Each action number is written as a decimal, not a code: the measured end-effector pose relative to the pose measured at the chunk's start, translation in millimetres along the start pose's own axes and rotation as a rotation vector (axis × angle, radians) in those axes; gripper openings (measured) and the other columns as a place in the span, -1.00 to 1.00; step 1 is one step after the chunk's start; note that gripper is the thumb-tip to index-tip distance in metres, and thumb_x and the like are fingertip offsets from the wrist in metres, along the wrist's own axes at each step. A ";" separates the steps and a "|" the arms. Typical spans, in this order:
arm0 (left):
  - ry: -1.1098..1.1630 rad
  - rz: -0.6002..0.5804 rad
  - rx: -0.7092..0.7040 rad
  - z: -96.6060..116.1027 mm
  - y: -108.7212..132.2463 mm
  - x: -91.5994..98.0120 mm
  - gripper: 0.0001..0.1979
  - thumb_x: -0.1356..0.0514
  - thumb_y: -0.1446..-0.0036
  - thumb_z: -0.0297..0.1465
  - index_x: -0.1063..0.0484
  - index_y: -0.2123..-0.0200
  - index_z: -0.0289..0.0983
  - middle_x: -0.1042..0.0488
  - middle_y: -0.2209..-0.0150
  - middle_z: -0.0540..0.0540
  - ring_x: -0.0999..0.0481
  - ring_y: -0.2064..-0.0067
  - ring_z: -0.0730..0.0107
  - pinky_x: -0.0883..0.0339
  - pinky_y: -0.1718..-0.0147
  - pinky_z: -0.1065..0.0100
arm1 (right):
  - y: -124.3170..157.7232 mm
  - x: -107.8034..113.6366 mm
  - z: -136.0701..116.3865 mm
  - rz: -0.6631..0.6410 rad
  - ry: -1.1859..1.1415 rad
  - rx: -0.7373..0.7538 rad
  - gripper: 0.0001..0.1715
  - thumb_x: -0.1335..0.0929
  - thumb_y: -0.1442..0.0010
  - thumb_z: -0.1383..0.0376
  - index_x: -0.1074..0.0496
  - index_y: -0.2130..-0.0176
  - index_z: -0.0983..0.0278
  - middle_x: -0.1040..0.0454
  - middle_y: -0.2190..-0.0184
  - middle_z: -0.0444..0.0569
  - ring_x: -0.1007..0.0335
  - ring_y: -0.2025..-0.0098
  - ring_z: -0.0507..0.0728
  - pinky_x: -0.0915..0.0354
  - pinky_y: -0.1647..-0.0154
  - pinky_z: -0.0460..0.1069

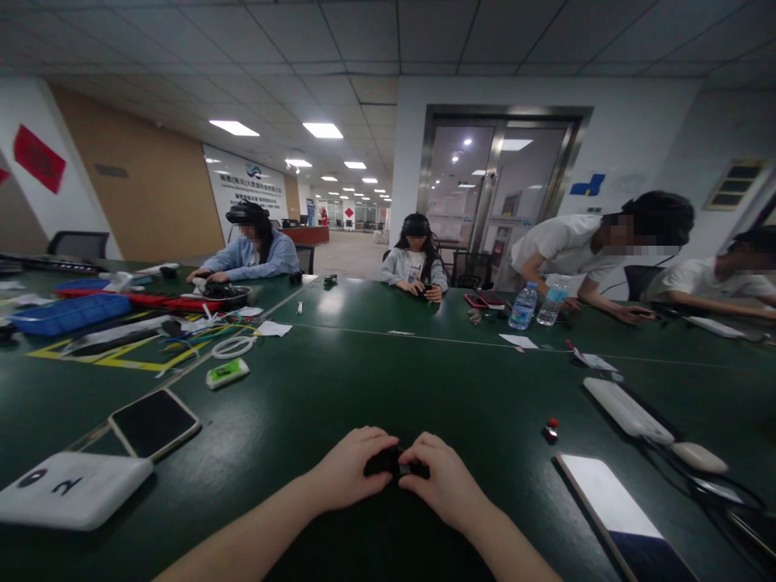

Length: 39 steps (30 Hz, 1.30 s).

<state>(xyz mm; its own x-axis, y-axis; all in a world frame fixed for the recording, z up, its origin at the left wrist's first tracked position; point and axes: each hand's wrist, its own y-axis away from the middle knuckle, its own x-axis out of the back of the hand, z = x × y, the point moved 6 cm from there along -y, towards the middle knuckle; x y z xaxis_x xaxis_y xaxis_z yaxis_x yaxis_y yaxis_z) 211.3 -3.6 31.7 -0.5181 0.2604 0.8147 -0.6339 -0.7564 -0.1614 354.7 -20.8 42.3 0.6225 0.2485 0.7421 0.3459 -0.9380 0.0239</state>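
My left hand [348, 469] and my right hand [440, 477] meet on the dark green table [388, 380], close to its near edge. Both are curled round a small black object [394, 463] held between them; most of it is hidden by my fingers. A tiny red and black part [550, 430] lies on the table to the right of my right hand.
A phone [154, 422] and a white box [69, 487] lie at the left, a tablet [618, 509], a white power strip [627, 410] and a mouse [699, 457] at the right. Two water bottles [525, 306] stand farther back. Several other people sit or lean around the table.
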 end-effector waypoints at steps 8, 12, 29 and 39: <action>-0.063 -0.020 -0.001 1.6 -1.2 -1.4 -0.53 -0.20 -0.03 -0.32 -0.29 -0.05 -0.14 -0.38 0.01 -0.06 -0.34 0.02 0.28 -0.18 0.01 0.23 | -5.3 -3.3 1.7 0.018 0.028 0.032 -0.85 -0.42 0.00 0.28 -0.49 0.32 0.17 -0.41 0.35 -0.15 -0.29 0.22 0.11 -0.19 0.17 -0.01; -0.056 -0.012 -0.014 3.0 -1.4 -2.2 -0.57 -0.19 -0.03 -0.34 -0.31 -0.02 -0.15 -0.38 0.01 -0.07 -0.33 0.01 0.27 -0.16 -0.01 0.22 | -4.8 -2.5 1.7 -0.007 0.012 0.061 -0.87 -0.39 -0.05 0.26 -0.51 0.30 0.13 -0.45 0.37 -0.17 -0.29 0.22 0.10 -0.18 0.19 -0.01; -0.155 0.053 0.051 -12.7 -0.7 14.4 -0.65 -0.16 -0.02 -0.32 -0.37 0.06 -0.15 -0.42 0.07 -0.06 -0.34 0.05 0.25 -0.18 0.05 0.23 | -6.5 0.1 19.7 0.049 -0.132 -0.019 -0.70 -0.33 -0.10 0.26 -0.44 0.11 0.14 -0.38 0.26 -0.10 -0.32 0.26 0.07 -0.25 0.22 -0.04; -0.261 0.294 0.595 -133.0 45.2 97.1 -0.54 -0.06 -0.03 -0.18 -0.41 0.07 -0.30 -0.40 0.02 -0.20 -0.34 -0.02 0.15 -0.16 -0.04 0.26 | -5.5 4.2 35.0 0.027 -0.192 -0.056 -0.71 -0.27 -0.17 0.23 -0.42 0.09 0.16 -0.39 0.20 -0.09 -0.36 0.20 0.09 -0.28 0.19 0.00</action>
<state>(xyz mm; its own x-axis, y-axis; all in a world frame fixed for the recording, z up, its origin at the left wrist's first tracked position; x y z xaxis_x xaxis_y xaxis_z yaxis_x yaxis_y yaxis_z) 56.0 67.3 29.5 -0.4181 -0.1004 0.9028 -0.0295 -0.9919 -0.1239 380.0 -6.1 21.8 0.7555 0.2601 0.6013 0.2916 -0.9554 0.0470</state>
